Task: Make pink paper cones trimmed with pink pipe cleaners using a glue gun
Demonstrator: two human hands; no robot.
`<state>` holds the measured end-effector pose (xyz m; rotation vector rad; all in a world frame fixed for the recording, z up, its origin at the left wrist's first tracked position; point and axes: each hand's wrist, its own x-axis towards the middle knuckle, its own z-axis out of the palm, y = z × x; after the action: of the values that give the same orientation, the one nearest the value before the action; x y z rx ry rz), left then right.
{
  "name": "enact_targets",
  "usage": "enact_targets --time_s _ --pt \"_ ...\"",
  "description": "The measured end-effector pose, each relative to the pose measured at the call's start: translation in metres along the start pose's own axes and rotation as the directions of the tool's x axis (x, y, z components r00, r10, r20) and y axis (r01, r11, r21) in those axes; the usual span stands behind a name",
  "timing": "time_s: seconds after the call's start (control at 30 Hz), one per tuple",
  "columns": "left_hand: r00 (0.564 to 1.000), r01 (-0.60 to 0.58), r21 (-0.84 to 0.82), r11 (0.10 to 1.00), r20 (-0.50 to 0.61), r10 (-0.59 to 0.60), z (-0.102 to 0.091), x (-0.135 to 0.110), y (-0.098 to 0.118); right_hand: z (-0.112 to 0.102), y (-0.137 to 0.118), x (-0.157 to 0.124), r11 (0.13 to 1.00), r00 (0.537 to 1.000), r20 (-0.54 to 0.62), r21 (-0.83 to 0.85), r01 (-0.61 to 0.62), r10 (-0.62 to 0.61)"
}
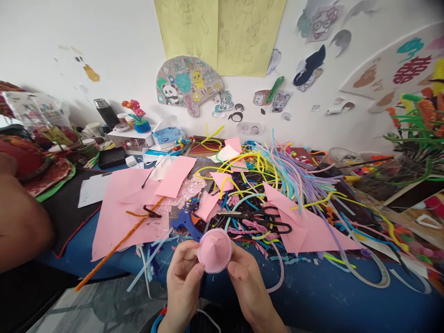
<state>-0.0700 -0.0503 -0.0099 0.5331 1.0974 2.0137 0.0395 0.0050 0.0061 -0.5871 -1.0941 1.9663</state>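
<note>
Both my hands hold a small pink paper cone with a fuzzy pink pipe-cleaner rim (214,249) at the near edge of the blue table (312,291). My left hand (183,277) pinches its left side with thumb and fingers closed. My right hand (248,280) grips its right side, thumb on the rim. Just behind the cone lie a blue glue gun (187,221) and black scissors (258,218) on pink paper scraps.
Pink paper sheets (118,208), an orange pipe cleaner (118,245) and a heap of coloured pipe cleaners (294,175) cover the table. Boxes, cups and a small flower pot (138,120) stand at the back left. Another person's arm (21,217) is at the left edge. Pipe-cleaner flowers (419,125) stand right.
</note>
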Motion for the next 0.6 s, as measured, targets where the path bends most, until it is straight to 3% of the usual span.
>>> enact_targets --time_s 0.1,0.2,0.23,0.3,0.37,0.47,0.6 --pt "0.999 -0.010 -0.005 1.000 -0.043 0.010 -0.006 0.002 0.001 -0.012 -0.004 -0.004 0.983 0.986 -0.139 -0.172 0.063 -0.087" --pt "0.995 -0.019 -0.016 1.000 -0.098 0.017 -0.011 0.005 0.002 -0.030 -0.013 -0.018 0.872 0.895 -0.343 -0.480 0.095 -0.287" --pt "0.995 -0.019 -0.019 1.000 -0.102 0.017 -0.012 0.006 0.003 -0.036 -0.016 -0.023 0.828 0.865 -0.367 -0.554 0.092 -0.341" --pt "0.997 -0.002 -0.023 1.000 -0.082 0.001 -0.012 0.007 0.003 -0.043 -0.022 -0.031 0.790 0.856 -0.347 -0.603 0.110 -0.384" --pt "0.998 0.019 -0.029 0.999 -0.054 -0.020 -0.010 0.008 0.002 -0.043 -0.024 -0.032 0.827 0.897 -0.280 -0.542 0.147 -0.343" --pt "0.998 0.051 -0.033 0.998 -0.022 -0.052 -0.007 0.006 0.000 -0.031 -0.023 -0.023 0.949 0.967 -0.156 -0.274 0.153 -0.201" --pt "0.995 0.098 -0.034 0.995 0.010 -0.097 -0.003 0.004 0.001 -0.012 -0.022 -0.009 0.990 0.996 -0.062 0.118 0.072 -0.065"
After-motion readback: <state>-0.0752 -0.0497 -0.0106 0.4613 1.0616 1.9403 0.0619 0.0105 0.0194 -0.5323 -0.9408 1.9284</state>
